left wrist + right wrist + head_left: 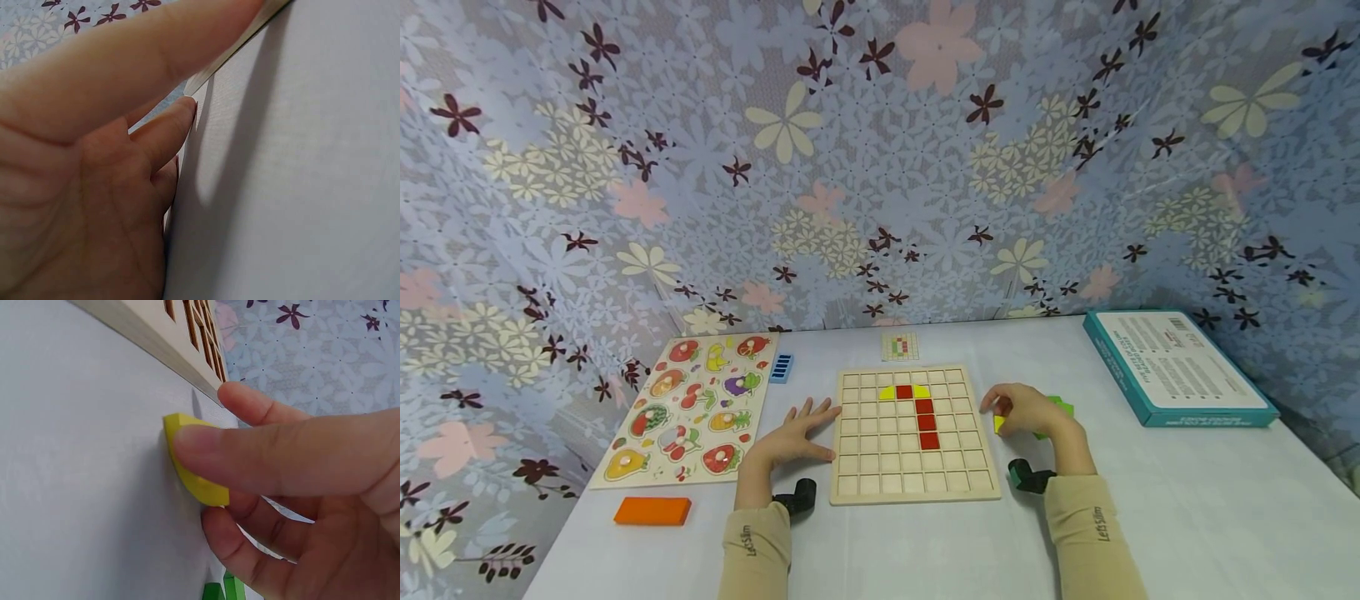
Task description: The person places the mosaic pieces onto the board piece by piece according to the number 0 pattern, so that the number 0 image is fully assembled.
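Observation:
A square wooden grid board (887,477) lies on the table, with red square blocks (928,422) and two yellow curved blocks (921,392) set in its cells. My right hand (1024,408) is just right of the board and pinches another yellow block (199,481), one side rounded, between thumb and fingers close over the table. Several green blocks (1062,406) lie beside and partly behind that hand. At the board's left edge my left hand (790,440) rests with its fingers spread, fingertips right at the rim.
Behind the board lies a small pattern card (899,346). To the left are a fruit puzzle board (700,408), a blue slotted piece (781,368) and an orange block (652,511). A teal box (1187,367) stands at the right. A floral curtain (880,167) hangs behind the table.

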Action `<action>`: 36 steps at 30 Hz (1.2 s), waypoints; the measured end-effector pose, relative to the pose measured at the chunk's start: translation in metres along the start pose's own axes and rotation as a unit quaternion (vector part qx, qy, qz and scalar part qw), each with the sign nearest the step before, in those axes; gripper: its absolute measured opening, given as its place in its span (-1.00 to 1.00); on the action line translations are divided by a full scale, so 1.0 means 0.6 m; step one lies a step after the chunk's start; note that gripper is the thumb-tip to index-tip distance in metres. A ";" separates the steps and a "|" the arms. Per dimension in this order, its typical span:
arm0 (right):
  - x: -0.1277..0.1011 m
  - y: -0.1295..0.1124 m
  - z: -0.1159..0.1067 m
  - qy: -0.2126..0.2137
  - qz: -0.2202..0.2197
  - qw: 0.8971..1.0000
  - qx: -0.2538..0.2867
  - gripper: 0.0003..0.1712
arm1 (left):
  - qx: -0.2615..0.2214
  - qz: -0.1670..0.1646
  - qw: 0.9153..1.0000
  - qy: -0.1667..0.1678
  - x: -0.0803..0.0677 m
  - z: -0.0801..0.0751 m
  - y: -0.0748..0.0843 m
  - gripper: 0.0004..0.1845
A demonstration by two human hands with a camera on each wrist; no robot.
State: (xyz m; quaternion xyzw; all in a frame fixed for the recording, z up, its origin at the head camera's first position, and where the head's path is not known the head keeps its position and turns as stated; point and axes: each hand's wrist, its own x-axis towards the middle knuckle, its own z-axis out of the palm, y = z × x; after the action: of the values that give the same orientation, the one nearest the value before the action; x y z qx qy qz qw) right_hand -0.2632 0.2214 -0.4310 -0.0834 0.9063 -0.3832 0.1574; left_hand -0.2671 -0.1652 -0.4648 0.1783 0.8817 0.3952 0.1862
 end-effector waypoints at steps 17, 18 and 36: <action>0.007 -0.003 -0.003 0.053 -0.008 0.998 -0.013 -0.57 | -0.003 -0.002 1.000 0.003 -0.002 -0.001 0.000 -0.10; 0.007 -0.004 -0.004 0.058 -0.006 0.998 -0.007 -0.57 | -0.002 -0.002 1.000 0.003 -0.001 -0.001 0.001 -0.11; 0.005 -0.019 0.000 0.022 -0.026 0.995 0.095 -0.73 | -0.003 0.004 1.000 0.000 -0.001 -0.001 0.003 -0.11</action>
State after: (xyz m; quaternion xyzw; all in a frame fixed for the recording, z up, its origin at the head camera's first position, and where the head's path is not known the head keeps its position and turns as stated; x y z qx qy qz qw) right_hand -0.2660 0.2128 -0.4234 -0.0828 0.8667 -0.4730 0.1347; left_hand -0.2664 -0.1644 -0.4628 0.1810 0.8798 0.3986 0.1853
